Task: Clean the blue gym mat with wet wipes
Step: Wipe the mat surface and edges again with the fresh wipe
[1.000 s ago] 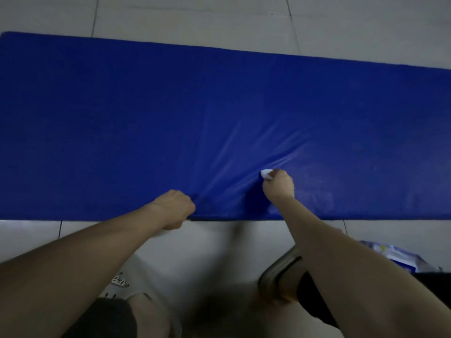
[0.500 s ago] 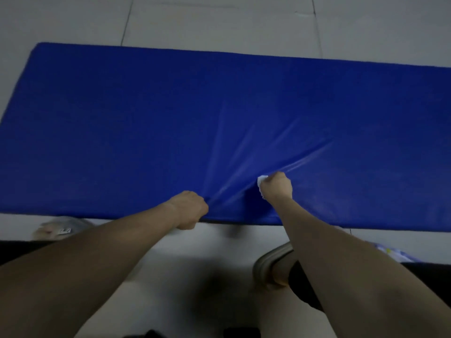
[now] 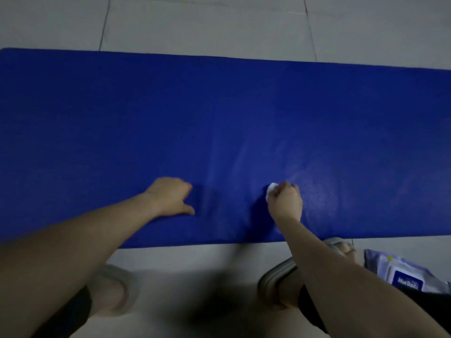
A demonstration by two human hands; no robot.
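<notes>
Left hand (image 3: 170,196) lies loose on the mat near its front edge, thumb spread apart from the fingers, gripping nothing I can see. It is a bit blurred. Right hand (image 3: 284,201) is a fist balled round a white wet wipe (image 3: 270,190), knuckles down on the mat, with the wipe poking out at the thumb side. The hands are apart, with a strip of creased mat between them.

Blue gym mat (image 3: 219,106) lies flat across nearly the whole view on the grey tiled floor (image 3: 207,23). Its far long edge runs under a band of tile, and its near long edge runs just ahead of my feet. The far left corner sits at the frame's left side, and the right end runs out of view. A wide stretch of blue surface lies beyond both hands up to the far edge and out to either side. There is a faint wet sheen just right of my right hand.

Left slipper (image 3: 114,289) and right slipper (image 3: 275,276) are on the tile, just short of the near edge. The wipes pack (image 3: 405,274) lies on the floor at my right, beside the right foot and off the mat.
</notes>
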